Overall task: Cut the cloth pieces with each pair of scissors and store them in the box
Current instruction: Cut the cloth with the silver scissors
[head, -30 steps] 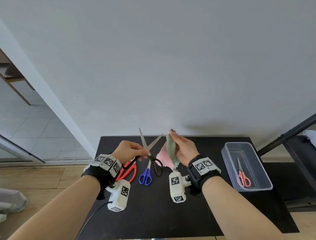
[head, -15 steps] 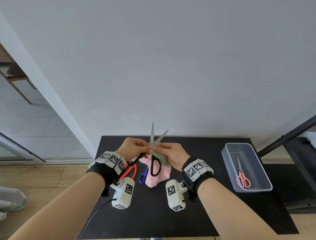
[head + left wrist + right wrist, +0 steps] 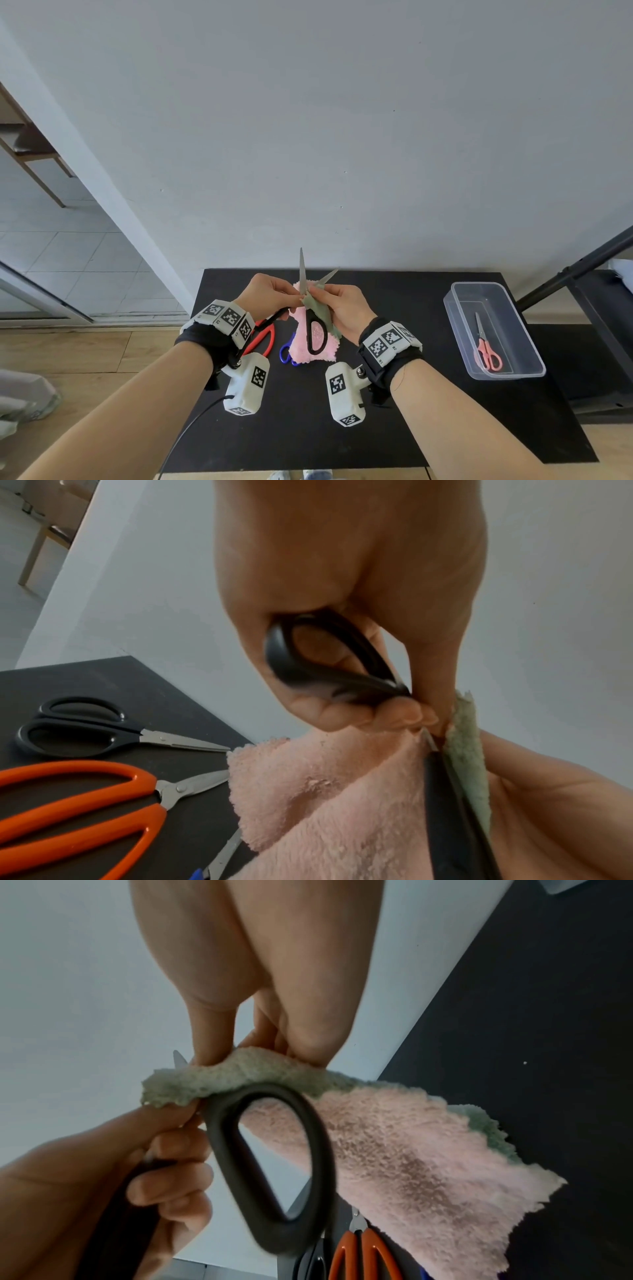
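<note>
My left hand grips one loop of the black-handled scissors; the other loop hangs free. Their blades stand open and point up. My right hand pinches the top edge of a fluffy cloth, pink on one side and green on the other, right at the blades' crotch. In the left wrist view my fingers curl through the black loop beside the cloth. The right wrist view shows the green edge pinched above the free loop.
A clear plastic box at the right of the black table holds small pink scissors. Orange-handled scissors, blue-handled scissors and a second black pair lie under and left of my hands.
My hands came together: the right hand carried the cloth left into the open blades. The scissors turned more upright. Little has moved in the last half second.
</note>
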Action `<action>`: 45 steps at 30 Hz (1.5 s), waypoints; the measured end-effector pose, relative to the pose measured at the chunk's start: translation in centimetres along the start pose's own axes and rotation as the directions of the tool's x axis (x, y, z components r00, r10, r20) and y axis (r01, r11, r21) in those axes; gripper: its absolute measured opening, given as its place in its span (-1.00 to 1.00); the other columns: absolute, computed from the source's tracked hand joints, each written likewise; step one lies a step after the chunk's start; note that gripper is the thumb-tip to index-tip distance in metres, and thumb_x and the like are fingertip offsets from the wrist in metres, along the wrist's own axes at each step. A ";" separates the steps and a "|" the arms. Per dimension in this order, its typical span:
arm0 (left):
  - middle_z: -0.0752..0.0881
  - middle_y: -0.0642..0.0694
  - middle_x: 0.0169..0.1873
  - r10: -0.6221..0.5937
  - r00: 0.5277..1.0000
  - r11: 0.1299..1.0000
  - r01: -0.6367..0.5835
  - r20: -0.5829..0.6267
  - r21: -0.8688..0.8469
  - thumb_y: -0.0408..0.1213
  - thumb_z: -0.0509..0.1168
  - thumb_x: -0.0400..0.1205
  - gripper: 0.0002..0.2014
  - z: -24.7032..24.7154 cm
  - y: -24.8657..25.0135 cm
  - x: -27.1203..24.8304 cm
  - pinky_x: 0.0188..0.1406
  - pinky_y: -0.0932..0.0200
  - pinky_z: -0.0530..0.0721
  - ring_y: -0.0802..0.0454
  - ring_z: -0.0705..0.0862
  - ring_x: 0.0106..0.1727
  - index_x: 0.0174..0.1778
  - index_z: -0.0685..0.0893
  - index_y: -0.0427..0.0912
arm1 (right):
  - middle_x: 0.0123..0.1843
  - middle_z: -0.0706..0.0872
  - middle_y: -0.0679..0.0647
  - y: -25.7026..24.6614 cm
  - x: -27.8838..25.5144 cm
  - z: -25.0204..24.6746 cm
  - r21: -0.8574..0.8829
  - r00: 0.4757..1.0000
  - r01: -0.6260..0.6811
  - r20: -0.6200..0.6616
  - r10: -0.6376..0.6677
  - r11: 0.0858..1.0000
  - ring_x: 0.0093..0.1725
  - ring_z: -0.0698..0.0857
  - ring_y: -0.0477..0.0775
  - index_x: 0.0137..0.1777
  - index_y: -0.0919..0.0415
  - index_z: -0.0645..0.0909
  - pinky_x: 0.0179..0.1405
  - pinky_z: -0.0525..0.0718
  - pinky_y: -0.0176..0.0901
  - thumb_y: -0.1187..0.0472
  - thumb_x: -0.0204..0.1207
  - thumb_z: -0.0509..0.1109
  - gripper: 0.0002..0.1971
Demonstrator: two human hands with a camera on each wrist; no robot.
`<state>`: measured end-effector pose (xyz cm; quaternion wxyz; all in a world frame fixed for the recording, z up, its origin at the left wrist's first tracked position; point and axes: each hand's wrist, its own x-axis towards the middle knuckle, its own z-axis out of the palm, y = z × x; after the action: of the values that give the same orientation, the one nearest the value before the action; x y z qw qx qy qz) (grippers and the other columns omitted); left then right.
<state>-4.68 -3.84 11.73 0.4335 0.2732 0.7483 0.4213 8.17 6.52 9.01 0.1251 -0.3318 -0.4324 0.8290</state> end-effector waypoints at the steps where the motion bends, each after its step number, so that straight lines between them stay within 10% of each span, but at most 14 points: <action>1: 0.67 -0.03 -0.62 0.003 1.000 1.000 -0.003 -0.001 -0.014 -0.39 0.50 0.47 -0.91 0.1 0.0 0.0 -0.62 0.44 0.49 0.18 0.56 -0.66 -0.27 0.76 -0.36 | -0.13 0.80 0.24 0.1 0.1 -0.1 0.005 1.000 0.007 -0.011 -0.007 1.000 -0.18 0.80 0.08 0.14 0.50 0.66 -0.02 0.76 -0.13 0.37 0.56 0.37 -0.77; 10: 0.64 -0.10 -0.57 -0.014 1.000 1.000 0.014 0.010 -0.016 -0.36 0.51 0.46 -0.85 0.5 0.2 0.3 -0.59 0.30 0.51 0.10 0.49 -0.65 -0.24 0.77 -0.41 | -0.04 0.78 0.33 0.0 0.1 -0.7 0.030 0.998 0.032 -0.050 -0.030 0.999 -0.08 0.77 0.18 0.03 0.46 0.70 0.20 0.69 0.04 0.37 0.58 0.34 -0.84; 17: 0.61 -0.04 -0.61 -0.029 0.999 0.999 0.028 0.042 0.015 -0.30 0.54 0.43 -0.85 0.0 -0.1 0.0 -0.60 0.33 0.49 0.10 0.48 -0.62 -0.32 0.79 -0.34 | -0.19 0.78 0.27 0.1 0.1 -1.0 -0.015 0.996 0.040 -0.079 -0.041 0.999 -0.26 0.78 0.08 -0.09 0.43 0.71 -0.15 0.75 -0.15 0.37 0.56 0.36 -0.88; 28: 0.60 -0.05 -0.62 -0.051 0.997 0.998 0.050 0.050 0.028 -0.29 0.54 0.44 -0.79 -0.6 -0.1 -0.2 -0.63 0.35 0.46 0.12 0.46 -0.65 -0.22 0.80 -0.41 | -0.14 0.75 0.31 -0.1 0.7 -1.5 -0.071 0.984 0.078 -0.154 -0.088 0.994 -0.12 0.72 0.20 -0.14 0.38 0.74 0.21 0.63 0.15 0.39 0.54 0.39 -0.90; 39: 0.66 -0.09 -0.54 -0.047 0.993 0.997 0.040 0.105 0.072 -0.24 0.56 0.41 -0.83 -0.4 0.9 -0.1 -0.45 0.21 0.54 0.05 0.49 -0.56 -0.25 0.84 -0.29 | -0.28 0.76 0.19 -1.6 0.9 -3.3 0.024 0.964 0.111 -0.244 -0.102 0.994 -0.29 0.73 0.03 -0.14 0.42 0.68 -0.25 0.75 -0.24 0.40 0.56 0.36 -0.90; 45: 0.70 0.00 -0.57 -0.041 0.992 0.988 0.022 0.118 0.154 -0.23 0.54 0.43 -0.88 -1.4 1.2 -0.3 -0.45 0.32 0.56 0.13 0.52 -0.57 -0.37 0.82 -0.18 | -0.12 0.74 0.25 -4.2 1.0 -5.2 0.075 0.935 0.183 -0.322 -0.150 0.980 -0.12 0.73 0.09 -0.11 0.41 0.68 0.12 0.67 -0.07 0.36 0.54 0.39 -0.90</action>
<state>-5.73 -4.04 13.29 0.4625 0.3188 0.7548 0.3386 10.53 12.81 9.86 0.2790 -0.4150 -0.3900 0.7732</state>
